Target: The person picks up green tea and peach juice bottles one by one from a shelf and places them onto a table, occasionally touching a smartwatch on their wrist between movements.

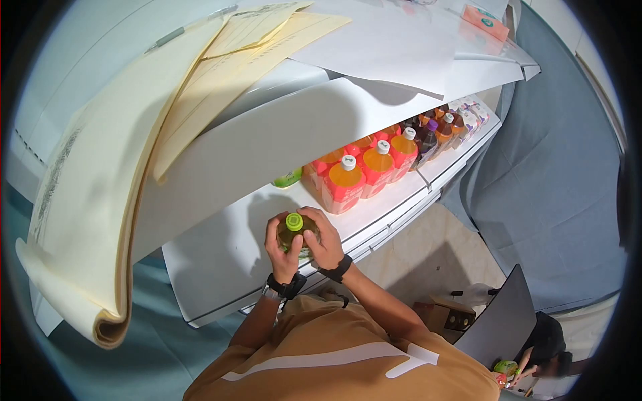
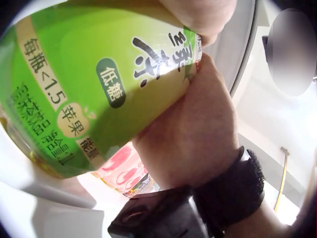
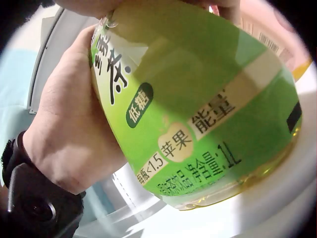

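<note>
Both hands grip one large bottle of green tea in front of the body, over the front of the white shelf; in the head view its yellow-green cap (image 1: 294, 222) points up at the camera. My left hand (image 1: 279, 248) wraps one side and my right hand (image 1: 326, 240) the other, with the thumbs on the near side. The bottle's green label (image 2: 99, 84), marked 1L, fills much of the left wrist view. The same green tea bottle (image 3: 198, 99) shows in the right wrist view, with pale golden liquid at its base.
Red-labelled bottles with white caps (image 1: 344, 184) stand in rows on the white shelf (image 1: 221, 267), dark bottles farther right. A green-labelled item (image 1: 288, 178) lies behind. Above hang a white panel (image 1: 247, 160) and large paper sheets (image 1: 120, 154). Another person's arm (image 1: 528, 361) shows lower right.
</note>
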A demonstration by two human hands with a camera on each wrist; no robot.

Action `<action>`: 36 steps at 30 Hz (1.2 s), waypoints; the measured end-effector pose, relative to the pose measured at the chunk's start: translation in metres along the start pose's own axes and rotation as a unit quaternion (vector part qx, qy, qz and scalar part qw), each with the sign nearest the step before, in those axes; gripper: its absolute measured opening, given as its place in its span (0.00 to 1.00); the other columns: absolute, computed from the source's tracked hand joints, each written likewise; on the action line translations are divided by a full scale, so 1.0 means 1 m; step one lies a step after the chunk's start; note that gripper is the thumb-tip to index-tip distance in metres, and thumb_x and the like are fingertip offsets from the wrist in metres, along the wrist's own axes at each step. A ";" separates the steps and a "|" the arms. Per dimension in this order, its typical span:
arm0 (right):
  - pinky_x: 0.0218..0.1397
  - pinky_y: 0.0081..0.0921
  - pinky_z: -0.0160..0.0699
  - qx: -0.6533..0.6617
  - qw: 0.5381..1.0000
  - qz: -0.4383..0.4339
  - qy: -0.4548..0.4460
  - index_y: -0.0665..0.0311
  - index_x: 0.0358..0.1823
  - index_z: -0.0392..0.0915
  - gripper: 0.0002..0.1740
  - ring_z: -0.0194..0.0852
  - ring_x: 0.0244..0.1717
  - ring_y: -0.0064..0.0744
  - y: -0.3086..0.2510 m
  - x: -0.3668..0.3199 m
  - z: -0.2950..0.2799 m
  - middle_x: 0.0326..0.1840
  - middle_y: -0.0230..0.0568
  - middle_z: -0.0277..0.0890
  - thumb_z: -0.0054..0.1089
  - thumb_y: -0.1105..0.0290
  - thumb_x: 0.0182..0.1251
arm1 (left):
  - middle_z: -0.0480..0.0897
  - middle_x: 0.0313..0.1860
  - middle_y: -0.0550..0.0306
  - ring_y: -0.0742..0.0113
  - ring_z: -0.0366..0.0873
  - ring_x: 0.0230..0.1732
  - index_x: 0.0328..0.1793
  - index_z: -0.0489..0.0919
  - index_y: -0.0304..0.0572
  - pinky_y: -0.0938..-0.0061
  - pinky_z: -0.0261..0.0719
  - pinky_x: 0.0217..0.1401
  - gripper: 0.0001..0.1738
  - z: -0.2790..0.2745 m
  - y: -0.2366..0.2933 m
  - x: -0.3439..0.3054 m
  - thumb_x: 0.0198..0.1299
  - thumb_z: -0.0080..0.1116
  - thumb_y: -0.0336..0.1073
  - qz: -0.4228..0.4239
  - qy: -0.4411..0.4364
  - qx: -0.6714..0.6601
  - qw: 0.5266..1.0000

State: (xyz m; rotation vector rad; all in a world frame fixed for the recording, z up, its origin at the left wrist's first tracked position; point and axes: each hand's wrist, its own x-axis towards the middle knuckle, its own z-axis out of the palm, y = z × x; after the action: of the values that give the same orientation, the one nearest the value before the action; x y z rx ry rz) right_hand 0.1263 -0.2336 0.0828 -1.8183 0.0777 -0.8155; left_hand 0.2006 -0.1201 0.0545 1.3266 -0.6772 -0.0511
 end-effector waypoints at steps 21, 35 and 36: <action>0.68 0.32 0.71 0.007 1.000 0.016 -0.002 0.66 0.67 0.71 0.23 0.75 0.64 0.49 0.002 -0.003 0.001 0.65 0.52 0.72 0.54 0.65 0.74 | 0.77 0.60 0.47 0.59 0.77 0.59 0.67 0.70 0.31 0.66 0.76 0.64 0.33 0.000 0.002 0.001 0.64 0.67 0.44 0.006 -0.004 0.004 1.000; 0.69 0.32 0.70 0.013 1.000 0.019 0.000 0.65 0.68 0.70 0.23 0.74 0.66 0.49 0.003 -0.005 0.001 0.66 0.52 0.71 0.54 0.65 0.75 | 0.77 0.60 0.47 0.59 0.78 0.59 0.67 0.71 0.30 0.66 0.76 0.63 0.34 0.001 0.003 0.002 0.64 0.67 0.47 0.006 -0.002 0.013 1.000; 0.69 0.32 0.70 0.011 1.000 0.019 0.000 0.65 0.68 0.70 0.23 0.74 0.66 0.49 0.004 -0.005 0.001 0.66 0.52 0.71 0.54 0.65 0.75 | 0.77 0.59 0.47 0.59 0.78 0.59 0.67 0.71 0.30 0.66 0.76 0.63 0.34 0.000 0.002 0.002 0.63 0.67 0.47 0.004 -0.003 0.012 1.000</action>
State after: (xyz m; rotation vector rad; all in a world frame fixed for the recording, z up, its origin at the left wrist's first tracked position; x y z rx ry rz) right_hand 0.1243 -0.2322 0.0766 -1.7905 0.1023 -0.7870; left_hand 0.2016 -0.1208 0.0567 1.3471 -0.6906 -0.0404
